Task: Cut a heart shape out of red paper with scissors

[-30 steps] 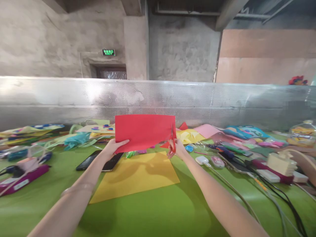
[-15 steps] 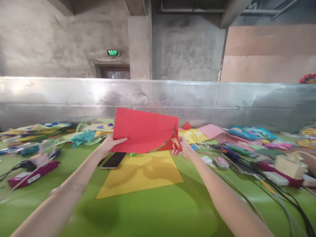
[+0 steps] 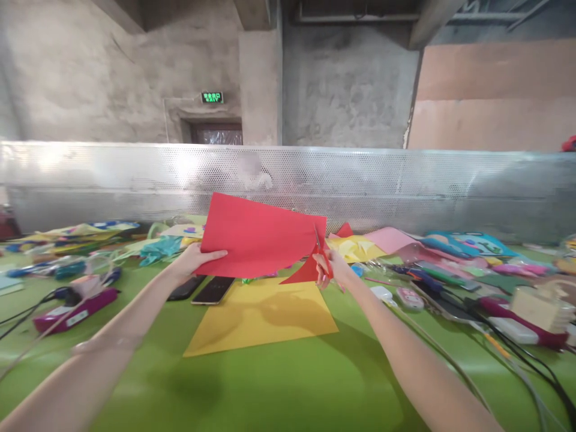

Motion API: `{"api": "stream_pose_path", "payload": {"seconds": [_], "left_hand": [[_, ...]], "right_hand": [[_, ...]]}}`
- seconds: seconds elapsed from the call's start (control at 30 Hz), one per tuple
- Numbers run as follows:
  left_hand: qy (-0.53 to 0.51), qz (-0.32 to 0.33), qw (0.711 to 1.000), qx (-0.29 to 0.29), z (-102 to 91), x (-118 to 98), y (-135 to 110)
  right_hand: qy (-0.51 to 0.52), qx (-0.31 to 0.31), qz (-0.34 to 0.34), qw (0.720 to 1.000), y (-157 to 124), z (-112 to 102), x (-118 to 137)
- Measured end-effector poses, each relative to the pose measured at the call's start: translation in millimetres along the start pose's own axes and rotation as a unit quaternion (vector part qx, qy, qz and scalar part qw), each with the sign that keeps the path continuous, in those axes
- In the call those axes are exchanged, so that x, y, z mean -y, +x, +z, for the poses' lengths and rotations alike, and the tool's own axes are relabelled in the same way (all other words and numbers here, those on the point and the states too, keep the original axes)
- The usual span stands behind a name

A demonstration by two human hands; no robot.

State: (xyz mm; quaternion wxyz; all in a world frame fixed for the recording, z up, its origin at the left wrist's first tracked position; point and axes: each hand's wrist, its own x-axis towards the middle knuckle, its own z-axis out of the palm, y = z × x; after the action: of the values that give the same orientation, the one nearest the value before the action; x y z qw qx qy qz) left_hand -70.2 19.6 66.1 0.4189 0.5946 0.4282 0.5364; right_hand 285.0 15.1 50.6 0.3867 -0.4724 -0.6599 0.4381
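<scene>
A red sheet (image 3: 261, 237) is held up above the table, its lower right part cut along a curve. My left hand (image 3: 198, 262) grips its lower left corner, thumb on the near face and fingers hidden behind. Red-handled scissors (image 3: 319, 240) are in my right hand (image 3: 328, 268), closed around the handles, with the blades against the sheet near its right edge. A cut red flap (image 3: 300, 274) hangs down beside the right hand. Below lies a yellow sheet (image 3: 270, 324) flat on the green table, with shadows across it.
Two dark phones (image 3: 213, 290) lie behind the yellow sheet. Purple power strips (image 3: 76, 309) with cables sit left and right. Craft sheets and packets, including a pink sheet (image 3: 396, 241), line the back before a perforated metal panel (image 3: 337, 180).
The left end of the red sheet has shifted slightly left with my left hand. The cut gap has widened, and the flap now hangs apart from the sheet's lower edge.
</scene>
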Motion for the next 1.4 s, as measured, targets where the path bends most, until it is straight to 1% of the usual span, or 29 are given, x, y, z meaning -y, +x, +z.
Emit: {"api": "stream_pose_path", "payload": {"seconds": [0.23, 0.5, 0.7, 0.87, 0.97, 1.1, 1.27, 1.4], "left_hand": [[0.041, -0.003, 0.999, -0.001, -3.8, -8.3, -8.2], [0.082, -0.012, 0.996, -0.019, -10.1, -19.3, -15.3], [0.105, -0.020, 0.994, -0.005, -18.0, -26.2, -20.0], [0.126, -0.028, 0.992, -0.001, -24.5, -29.4, -22.6], [0.132, -0.033, 0.991, 0.007, -25.9, -32.4, -25.3], [0.142, -0.045, 0.989, 0.012, -26.5, -37.9, -29.1], [0.156, -0.058, 0.986, 0.014, -29.0, -43.4, -31.9], [0.153, -0.054, 0.987, 0.013, -29.8, -45.8, -35.4]], "right_hand": [[-0.020, 0.020, -0.011, 1.000, -5.2, 0.7, 7.6], [-0.058, 0.068, -0.020, 0.996, -14.8, -8.8, 17.1], [-0.084, 0.098, -0.014, 0.991, -21.4, -10.4, 22.0], [-0.102, 0.116, -0.003, 0.988, -29.1, -8.3, 31.4], [-0.111, 0.118, 0.001, 0.987, -32.9, -7.4, 35.4], [-0.124, 0.117, -0.011, 0.985, -35.9, -7.1, 37.3], [-0.146, 0.140, 0.001, 0.979, -36.6, -7.4, 40.1], [-0.161, 0.149, -0.001, 0.976, -37.8, -8.6, 42.1]]}}
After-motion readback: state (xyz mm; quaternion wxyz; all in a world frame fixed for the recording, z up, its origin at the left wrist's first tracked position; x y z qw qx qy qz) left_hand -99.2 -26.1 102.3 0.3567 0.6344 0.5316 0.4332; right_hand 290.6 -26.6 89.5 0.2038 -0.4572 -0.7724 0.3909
